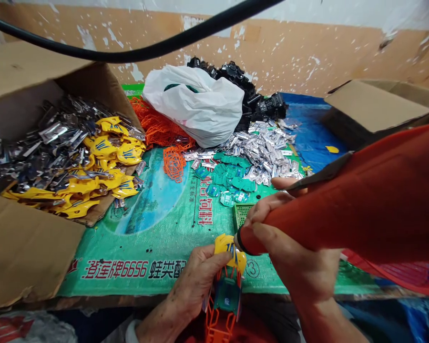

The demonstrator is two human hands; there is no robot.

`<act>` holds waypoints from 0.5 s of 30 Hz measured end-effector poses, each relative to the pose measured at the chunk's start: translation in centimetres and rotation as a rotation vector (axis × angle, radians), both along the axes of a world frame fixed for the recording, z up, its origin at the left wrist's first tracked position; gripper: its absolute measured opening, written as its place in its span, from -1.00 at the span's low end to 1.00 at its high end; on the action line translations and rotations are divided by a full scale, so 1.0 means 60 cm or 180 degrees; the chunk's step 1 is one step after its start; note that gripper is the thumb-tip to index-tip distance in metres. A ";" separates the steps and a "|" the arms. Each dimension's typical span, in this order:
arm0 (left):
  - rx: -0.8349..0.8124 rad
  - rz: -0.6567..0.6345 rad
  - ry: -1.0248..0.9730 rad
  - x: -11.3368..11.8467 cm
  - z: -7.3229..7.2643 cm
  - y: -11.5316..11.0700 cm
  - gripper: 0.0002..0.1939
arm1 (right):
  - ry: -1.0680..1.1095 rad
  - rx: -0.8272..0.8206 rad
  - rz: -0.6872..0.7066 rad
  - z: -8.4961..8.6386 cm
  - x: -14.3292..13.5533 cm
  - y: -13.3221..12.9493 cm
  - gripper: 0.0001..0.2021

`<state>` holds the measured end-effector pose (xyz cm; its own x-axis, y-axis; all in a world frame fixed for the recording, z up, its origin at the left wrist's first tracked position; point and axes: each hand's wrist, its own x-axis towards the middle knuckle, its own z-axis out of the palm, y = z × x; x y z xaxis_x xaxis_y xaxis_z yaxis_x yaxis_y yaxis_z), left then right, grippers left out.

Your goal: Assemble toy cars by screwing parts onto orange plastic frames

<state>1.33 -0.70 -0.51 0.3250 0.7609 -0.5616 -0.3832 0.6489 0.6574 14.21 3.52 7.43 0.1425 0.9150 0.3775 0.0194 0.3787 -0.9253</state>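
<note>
At the table's front edge my left hand [188, 288] is closed on a toy car [227, 294]. The car has a yellow front cover with blue markings, a green cabin part and an orange frame. My right hand [303, 264] wraps round a red power screwdriver [346, 205], which slants down from the right. The dark nose of the screwdriver is at the yellow cover's right side; whether its bit touches a screw is hidden. Just behind the screwdriver's nose is a small green basket [240, 216], partly covered by the right hand.
At left, a cardboard box [25, 247] spills yellow covers [103, 147] and silvery parts [60, 128]. Orange frames [157, 128], a white bag [200, 105], black parts [236, 78], silver pieces [268, 147] and green cabins [232, 174] lie behind. A black cable [143, 50] crosses above.
</note>
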 end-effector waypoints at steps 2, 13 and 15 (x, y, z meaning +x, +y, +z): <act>0.0024 0.0043 0.0022 0.000 0.000 -0.001 -0.68 | 0.0046 -0.0016 0.0112 -0.002 0.001 0.000 -0.53; 0.0037 0.0303 -0.0075 -0.004 -0.015 -0.013 -0.73 | 0.0021 0.0182 0.0212 -0.012 -0.002 -0.001 -0.55; 0.0101 0.0327 -0.0084 -0.006 -0.017 -0.014 -0.72 | -0.0052 0.0274 0.0167 -0.003 0.000 0.001 -0.58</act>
<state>0.95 -1.53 -1.54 0.2587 0.8082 -0.5290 -0.4642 0.5843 0.6657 14.19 3.56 7.23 0.0883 0.8852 0.4568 0.0122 0.4576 -0.8891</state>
